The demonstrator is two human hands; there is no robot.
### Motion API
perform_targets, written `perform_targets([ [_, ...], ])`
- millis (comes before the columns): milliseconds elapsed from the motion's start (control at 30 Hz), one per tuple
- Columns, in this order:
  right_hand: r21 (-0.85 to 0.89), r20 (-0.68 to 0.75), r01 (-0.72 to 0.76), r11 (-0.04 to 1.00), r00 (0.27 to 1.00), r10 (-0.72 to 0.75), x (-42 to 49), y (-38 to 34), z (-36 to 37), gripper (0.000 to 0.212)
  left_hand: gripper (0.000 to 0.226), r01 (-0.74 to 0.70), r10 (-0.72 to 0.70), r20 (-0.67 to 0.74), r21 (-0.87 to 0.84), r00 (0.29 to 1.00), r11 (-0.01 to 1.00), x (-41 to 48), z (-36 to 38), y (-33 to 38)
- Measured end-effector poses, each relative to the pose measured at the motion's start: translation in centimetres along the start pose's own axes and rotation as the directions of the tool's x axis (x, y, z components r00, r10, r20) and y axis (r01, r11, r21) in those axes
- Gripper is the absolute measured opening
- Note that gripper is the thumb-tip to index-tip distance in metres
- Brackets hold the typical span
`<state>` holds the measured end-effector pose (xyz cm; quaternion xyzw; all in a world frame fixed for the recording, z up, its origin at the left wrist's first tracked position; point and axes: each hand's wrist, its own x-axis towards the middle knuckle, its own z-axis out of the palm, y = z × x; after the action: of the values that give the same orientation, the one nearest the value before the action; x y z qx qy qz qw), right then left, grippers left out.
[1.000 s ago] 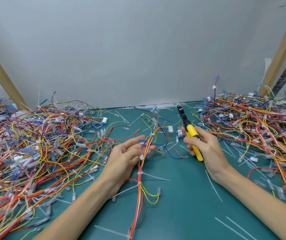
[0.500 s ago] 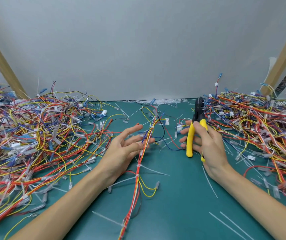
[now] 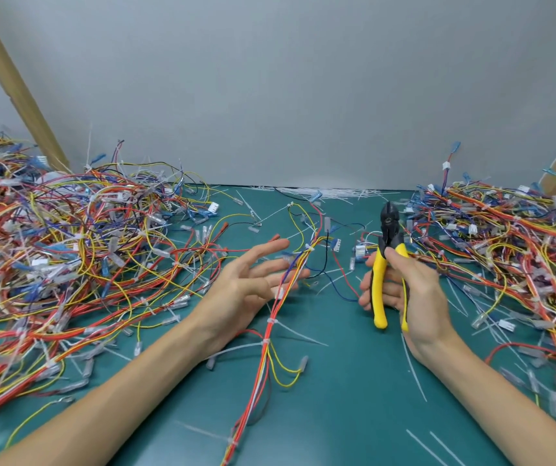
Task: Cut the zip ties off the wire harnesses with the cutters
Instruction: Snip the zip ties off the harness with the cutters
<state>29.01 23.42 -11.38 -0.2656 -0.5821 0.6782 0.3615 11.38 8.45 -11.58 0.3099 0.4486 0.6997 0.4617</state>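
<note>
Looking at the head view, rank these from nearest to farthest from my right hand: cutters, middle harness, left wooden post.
1. Cutters: held in the right hand.
2. Harness: centre, across the left hand fingers.
3. Post: far left, at the back.

cutters (image 3: 378, 284): yellow handles, upright, tip up | harness (image 3: 263, 371): red-yellow, mid-table | zip ties (image 3: 271, 321): white, around it

A wire harness (image 3: 269, 327) is laid down the middle of the table (image 3: 337, 415), between a left pile (image 3: 68, 264) and a right pile (image 3: 505, 257) of wires. The left hand (image 3: 246, 287) is set against its left side. The cutters (image 3: 387, 264) are held upright in the right hand (image 3: 414, 297), to its right. Cut ties (image 3: 323, 192) are gathered behind, along the wall (image 3: 303, 95).
</note>
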Motion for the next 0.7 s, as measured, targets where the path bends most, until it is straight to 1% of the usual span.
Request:
perform_targets([
  [200, -0.06, 0.002, 0.011, 0.998, 1.0, -0.011, 0.2, 0.51, -0.05, 0.03, 0.06, -0.012, 0.01, 0.02, 0.087, 1.0, 0.996, -0.03, -0.31, -0.23],
  [333, -0.076, 0.009, 0.016, 0.997, 1.0, -0.015, 0.16, 0.57, 0.01, 0.03, 0.058, -0.045, 0.044, 0.01, 0.167, 0.999, 0.985, -0.16, -0.27, -0.34],
  [433, -0.089, 0.013, 0.018, 0.996, 1.0, -0.017, 0.09, 0.55, 0.07, 0.029, 0.057, -0.04, 0.037, 0.018, 0.198, 0.999, 0.979, -0.25, -0.34, -0.29],
  [500, -0.098, 0.012, 0.022, 0.995, 1.0, -0.021, 0.08, 0.51, 0.1, 0.029, 0.054, -0.024, 0.022, 0.01, 0.174, 1.0, 0.985, -0.22, -0.39, -0.28],
  [633, -0.117, 0.018, 0.024, 0.993, 1.0, -0.022, 0.16, 0.58, 0.13, 0.032, 0.039, 0.004, -0.004, -0.009, 0.052, 1.0, 0.999, 0.11, -0.52, -0.29],
  [700, -0.126, 0.022, 0.024, 0.992, 1.0, -0.021, 0.2, 0.63, 0.12, 0.033, 0.042, 0.005, -0.005, -0.002, 0.043, 1.0, 0.999, 0.16, -0.66, -0.35],
])
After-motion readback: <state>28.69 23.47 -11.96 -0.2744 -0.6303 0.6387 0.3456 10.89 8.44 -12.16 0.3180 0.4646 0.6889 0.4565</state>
